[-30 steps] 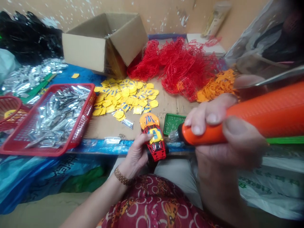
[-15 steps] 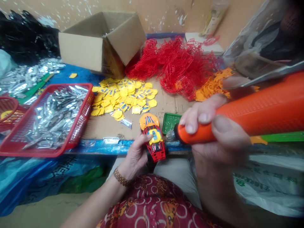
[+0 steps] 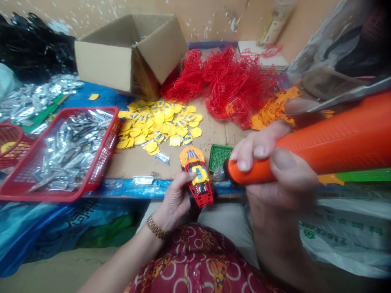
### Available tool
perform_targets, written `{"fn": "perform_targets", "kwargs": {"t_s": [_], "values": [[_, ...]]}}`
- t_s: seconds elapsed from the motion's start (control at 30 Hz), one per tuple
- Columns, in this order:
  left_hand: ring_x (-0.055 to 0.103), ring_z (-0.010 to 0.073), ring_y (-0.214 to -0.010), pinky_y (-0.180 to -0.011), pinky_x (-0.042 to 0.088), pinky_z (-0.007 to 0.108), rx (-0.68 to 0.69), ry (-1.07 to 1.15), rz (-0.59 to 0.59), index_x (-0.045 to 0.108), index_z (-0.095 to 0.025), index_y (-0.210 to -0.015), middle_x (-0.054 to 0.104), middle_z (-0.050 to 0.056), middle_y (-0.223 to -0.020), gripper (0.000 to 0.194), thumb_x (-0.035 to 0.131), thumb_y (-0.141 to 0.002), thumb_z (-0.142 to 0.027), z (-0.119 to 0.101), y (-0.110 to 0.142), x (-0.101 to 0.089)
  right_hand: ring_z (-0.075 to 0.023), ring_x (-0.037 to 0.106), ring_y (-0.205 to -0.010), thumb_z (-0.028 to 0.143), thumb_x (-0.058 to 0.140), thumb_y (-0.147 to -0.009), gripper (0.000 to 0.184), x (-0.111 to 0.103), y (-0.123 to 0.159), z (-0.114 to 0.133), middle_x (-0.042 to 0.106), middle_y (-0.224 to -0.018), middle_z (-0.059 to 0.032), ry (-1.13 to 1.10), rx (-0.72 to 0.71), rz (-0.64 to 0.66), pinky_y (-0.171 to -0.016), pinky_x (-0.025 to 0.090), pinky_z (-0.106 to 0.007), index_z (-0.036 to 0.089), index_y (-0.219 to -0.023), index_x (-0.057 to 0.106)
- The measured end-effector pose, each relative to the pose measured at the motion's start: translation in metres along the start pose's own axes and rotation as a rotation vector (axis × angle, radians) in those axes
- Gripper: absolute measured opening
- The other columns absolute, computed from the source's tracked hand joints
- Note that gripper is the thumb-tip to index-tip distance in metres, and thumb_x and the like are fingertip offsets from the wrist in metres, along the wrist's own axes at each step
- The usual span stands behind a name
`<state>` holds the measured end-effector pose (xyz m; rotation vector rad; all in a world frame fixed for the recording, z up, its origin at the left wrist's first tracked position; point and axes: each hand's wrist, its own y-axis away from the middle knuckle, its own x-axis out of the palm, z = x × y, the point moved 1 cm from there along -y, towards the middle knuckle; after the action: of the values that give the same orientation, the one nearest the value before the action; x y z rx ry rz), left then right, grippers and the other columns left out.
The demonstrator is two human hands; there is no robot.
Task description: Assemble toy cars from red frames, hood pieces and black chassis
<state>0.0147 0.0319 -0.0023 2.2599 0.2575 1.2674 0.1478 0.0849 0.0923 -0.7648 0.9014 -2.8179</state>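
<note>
a person's left hand (image 3: 174,201) is holding a red and yellow toy car (image 3: 198,183) just over the front edge of the bench (image 3: 131,167), its fingers (image 3: 183,181) closed around the car's side. the right hand (image 3: 281,175) is gripping an orange cordless screwdriver (image 3: 314,152), its fingers (image 3: 259,146) wrapped tightly around the barrel, and the metal bit end (image 3: 218,175) is pointing at the toy car from just beside it.

a green plastic mesh tray (image 3: 218,158) is sitting just beyond the toy car, and a heap of yellow plastic pieces (image 3: 159,124) is lying beyond it to the left. a tangle of red plastic frames (image 3: 232,85) is piling up farther beyond the toy car, with orange plastic pieces (image 3: 270,112) spreading to the right of those frames. a red basket (image 3: 114,126) of silver foil packets is standing well to the left of the toy car, and an open cardboard box (image 3: 104,61) is standing far beyond it.
</note>
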Motion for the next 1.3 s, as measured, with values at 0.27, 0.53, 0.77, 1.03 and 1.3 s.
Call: {"fn": "perform_targets", "kwargs": {"t_s": [0.27,0.53,0.77,1.03,1.3], "values": [[0.07,0.0195,-0.07,-0.07,0.059,0.033,-0.021,0.034,-0.018,0.065,-0.006,-0.1,0.076,0.01,-0.083,0.039,0.078,-0.063,-0.011,0.0,-0.0005,-0.0006,-0.0081,0.052,-0.047,0.017,0.07,-0.077,0.015,-0.0024,0.0007,0.0011,0.046,-0.064,0.0055,-0.015,0.018,0.022,-0.052,0.055,-0.026,0.028,-0.071,0.063],[0.07,0.0185,-0.074,-0.074,0.058,0.031,0.036,-0.045,-0.036,0.062,-0.01,-0.111,0.075,0.007,-0.088,0.051,0.077,-0.062,-0.01,-0.0004,0.0017,0.0013,-0.0078,0.047,-0.043,0.022,0.072,-0.079,0.013,0.0016,0.0016,0.0007,0.044,-0.062,0.0068,0.051,0.014,0.022,-0.047,0.054,-0.026,0.03,-0.078,0.062],[0.069,0.0179,-0.074,-0.077,0.058,0.031,0.021,-0.053,-0.035,0.064,-0.01,-0.107,0.075,0.007,-0.088,0.045,0.075,-0.063,-0.01,-0.0024,0.0022,0.0019,-0.0063,0.052,-0.046,0.016,0.071,-0.078,0.017,0.0024,0.0034,0.0029,0.046,-0.063,0.0065,0.02,0.034,0.028,-0.049,0.051,-0.025,0.027,-0.068,0.061],[0.069,0.0177,-0.073,-0.074,0.058,0.03,0.022,-0.051,-0.018,0.064,-0.01,-0.107,0.074,0.007,-0.085,0.047,0.077,-0.062,-0.011,-0.0016,0.0009,0.0008,-0.0085,0.045,-0.043,0.021,0.069,-0.08,0.011,0.0011,0.0029,-0.0011,0.044,-0.064,0.0064,0.058,-0.025,0.034,-0.046,0.052,-0.028,0.03,-0.08,0.062],[0.069,0.0177,-0.072,-0.079,0.059,0.032,0.015,-0.052,-0.028,0.064,-0.009,-0.106,0.075,0.007,-0.087,0.046,0.078,-0.062,-0.012,-0.0024,0.0013,0.0008,-0.0084,0.043,-0.044,0.023,0.069,-0.082,0.013,0.0032,0.0031,-0.001,0.042,-0.066,0.0065,0.095,-0.027,0.035,-0.045,0.05,-0.027,0.031,-0.088,0.061]]}}
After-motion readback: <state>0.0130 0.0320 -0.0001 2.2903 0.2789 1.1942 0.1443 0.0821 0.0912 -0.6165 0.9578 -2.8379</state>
